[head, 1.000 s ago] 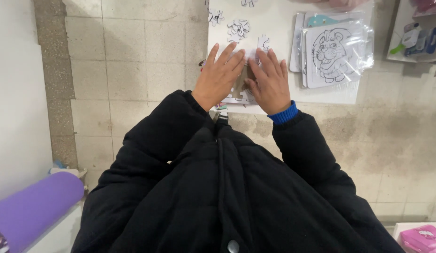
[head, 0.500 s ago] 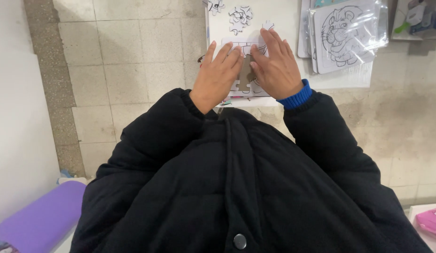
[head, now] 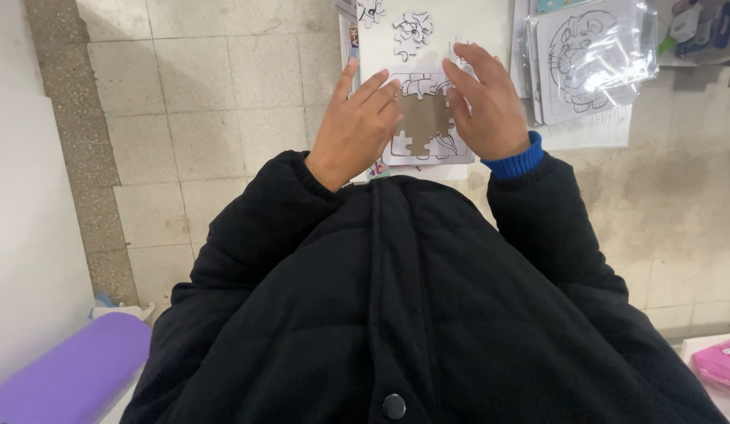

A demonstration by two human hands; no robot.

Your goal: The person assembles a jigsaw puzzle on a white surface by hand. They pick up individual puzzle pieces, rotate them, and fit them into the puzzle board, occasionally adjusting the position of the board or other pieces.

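Tiled floor, hands (head: 424, 118) on cardboard puzzle tray (head: 425, 122) (perhaps half-filled)

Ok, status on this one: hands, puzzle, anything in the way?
Left hand and right hand both flat on the puzzle tray, neither gripping. Tray middle bare, edge pieces in. Loose pieces just beyond; nothing in the way.

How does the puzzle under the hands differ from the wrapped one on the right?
The puzzle tray is unwrapped, with bare brown backing where pieces are missing; the wrapped puzzle sits in clear plastic, its animal-face drawing whole. Left hand and right hand rest on the tray; the wrapped one lies untouched. Both are black-outline drawings on white.
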